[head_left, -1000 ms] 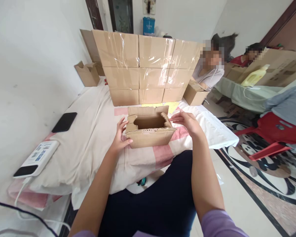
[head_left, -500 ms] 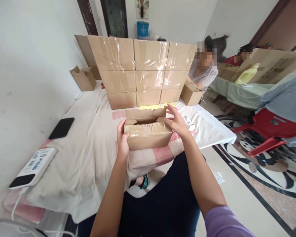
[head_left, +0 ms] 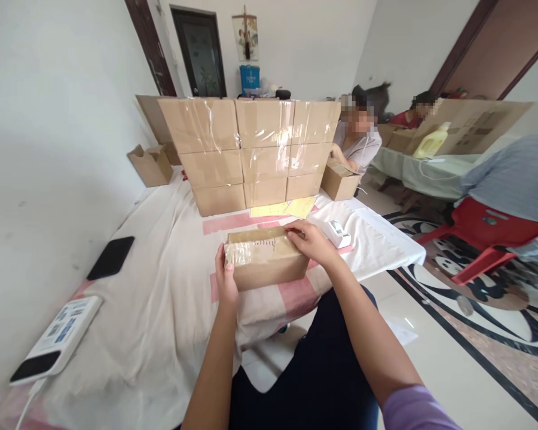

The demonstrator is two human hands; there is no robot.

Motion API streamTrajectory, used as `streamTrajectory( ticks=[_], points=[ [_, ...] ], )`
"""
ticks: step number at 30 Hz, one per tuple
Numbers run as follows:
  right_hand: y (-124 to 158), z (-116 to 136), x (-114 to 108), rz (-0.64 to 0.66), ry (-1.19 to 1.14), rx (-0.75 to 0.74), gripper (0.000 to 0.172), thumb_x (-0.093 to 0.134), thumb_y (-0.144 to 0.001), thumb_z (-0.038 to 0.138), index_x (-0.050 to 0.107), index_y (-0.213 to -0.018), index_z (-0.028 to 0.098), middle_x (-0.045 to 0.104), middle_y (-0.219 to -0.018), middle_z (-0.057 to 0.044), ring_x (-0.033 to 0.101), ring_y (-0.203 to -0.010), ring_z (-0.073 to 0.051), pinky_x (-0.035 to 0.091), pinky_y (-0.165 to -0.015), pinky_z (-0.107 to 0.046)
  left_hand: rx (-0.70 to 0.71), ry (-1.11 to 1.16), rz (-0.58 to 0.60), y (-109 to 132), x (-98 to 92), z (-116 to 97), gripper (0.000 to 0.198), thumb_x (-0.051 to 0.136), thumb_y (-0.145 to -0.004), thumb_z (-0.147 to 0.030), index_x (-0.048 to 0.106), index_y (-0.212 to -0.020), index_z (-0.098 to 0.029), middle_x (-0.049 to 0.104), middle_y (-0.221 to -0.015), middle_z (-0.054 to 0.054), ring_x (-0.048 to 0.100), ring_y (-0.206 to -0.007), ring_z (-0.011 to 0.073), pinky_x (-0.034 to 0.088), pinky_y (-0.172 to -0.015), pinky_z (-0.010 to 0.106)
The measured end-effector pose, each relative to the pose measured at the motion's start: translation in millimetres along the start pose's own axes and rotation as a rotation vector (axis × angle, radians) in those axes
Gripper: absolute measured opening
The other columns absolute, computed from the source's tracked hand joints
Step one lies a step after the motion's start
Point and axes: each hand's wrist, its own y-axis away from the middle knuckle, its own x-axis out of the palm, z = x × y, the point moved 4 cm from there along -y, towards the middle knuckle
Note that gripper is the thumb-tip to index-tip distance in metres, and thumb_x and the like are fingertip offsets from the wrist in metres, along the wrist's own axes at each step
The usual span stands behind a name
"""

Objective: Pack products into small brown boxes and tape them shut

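Note:
A small brown cardboard box sits near the front edge of the cloth-covered table, its top flaps lying over the opening. Shiny clear tape and a torn, ragged edge show on its top. My left hand grips the box's left end, thumb on the near face. On the top right corner rests my right hand, its fingers bent over the flap and pressing it down. What lies inside the box is hidden.
Behind the box stands a wall of taped cartons, with yellow paper sheets at its foot. A white device lies right, a black phone and a white power unit left. A person handles another carton.
The box's open top has been folded over, and my right hand has moved from its right edge onto the flap. My left hand still holds the left end. The camera view has tilted up.

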Motion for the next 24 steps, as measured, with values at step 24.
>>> streamTrajectory(
  ticks=[24],
  points=[
    [-3.3, -20.0, 15.0, 0.061, -0.044, 0.266, 0.054, 0.062, -0.082, 0.007, 0.065, -0.134, 0.023, 0.057, -0.147, -0.01, 0.053, -0.14, -0.025, 0.033, -0.125, -0.044, -0.099, 0.018, -0.076, -3.2, 11.5, -34.2, 0.05, 0.053, -0.1, -0.044, 0.057, -0.144, -0.022, 0.055, -0.153, 0.011, 0.05, -0.143, 0.026, 0.038, -0.12, 0.038]
  ],
)
